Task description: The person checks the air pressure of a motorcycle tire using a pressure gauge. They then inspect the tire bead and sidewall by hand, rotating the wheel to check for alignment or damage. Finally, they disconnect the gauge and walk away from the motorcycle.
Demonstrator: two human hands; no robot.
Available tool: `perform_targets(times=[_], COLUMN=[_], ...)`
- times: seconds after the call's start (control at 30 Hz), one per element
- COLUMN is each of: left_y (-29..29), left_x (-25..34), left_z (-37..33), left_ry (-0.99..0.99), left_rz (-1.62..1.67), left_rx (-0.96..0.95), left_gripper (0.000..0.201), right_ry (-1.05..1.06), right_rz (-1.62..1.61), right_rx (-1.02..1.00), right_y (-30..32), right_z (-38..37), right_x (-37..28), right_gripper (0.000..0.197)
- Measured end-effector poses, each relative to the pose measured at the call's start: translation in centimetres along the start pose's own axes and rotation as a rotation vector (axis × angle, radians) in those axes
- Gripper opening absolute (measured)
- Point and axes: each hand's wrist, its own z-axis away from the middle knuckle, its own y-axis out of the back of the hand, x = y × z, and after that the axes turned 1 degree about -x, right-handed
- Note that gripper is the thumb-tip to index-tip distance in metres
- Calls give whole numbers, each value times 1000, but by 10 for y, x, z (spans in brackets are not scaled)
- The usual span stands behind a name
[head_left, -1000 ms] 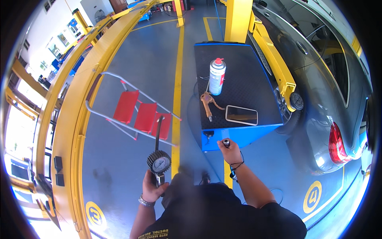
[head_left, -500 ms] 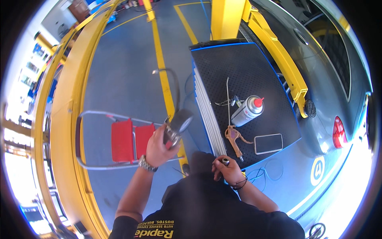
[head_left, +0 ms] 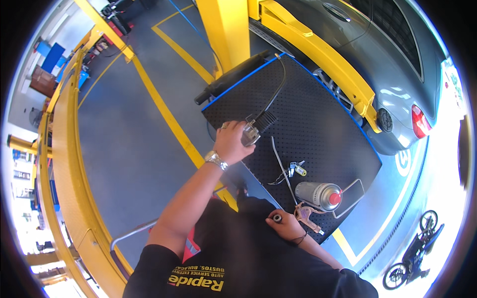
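The left grip clasps a pressure gauge, its hose arching ahead over the worktop; the right grip encloses a metal-tipped fitting, near a spray can.

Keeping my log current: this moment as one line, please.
left hand: holds gauge; right hand: holds metal fitting; cart: spray can, air gun, keys

Gauge in left hand, can on cart, car right
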Motion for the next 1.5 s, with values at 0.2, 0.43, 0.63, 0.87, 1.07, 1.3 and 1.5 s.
perform_targets(times=[0.2, 0.43, 0.63, 0.87, 1.07, 1.3, 1.5], left_y=[-27, -30, -15, 52, 125, 157, 184], left_x=[-31, -38, -68, -162, -325, -550, -585], left_z=[-27, -42, -63, -75, -45, -43, -158], left_ry=[6, -112, -326, -186, -68, 200, 178], left_rz=[29, -3, 254, 927, 681, 520, 677], left_rx=[-52, -114, -282, -728, -910, -949, -757], left_gripper=[68, 76, 69, 53, 57, 60, 51], right_ry=[-154, -409, -920, -980, -517, -255, 87], right_rz=[17, -35, -23, -279, 49, -107, -583], right_rx=[69, 92, 153, 277, 655, 399, 283], right_y=[-6, -35, -148, -212, -233, -236, -215], right_z=[-6, 9, 111, 7, -212, -395, -511], right_x=[-8, 25, 171, 88, -60, -290, -408], right_gripper=[30, 38, 47, 48, 44, 39, 29])
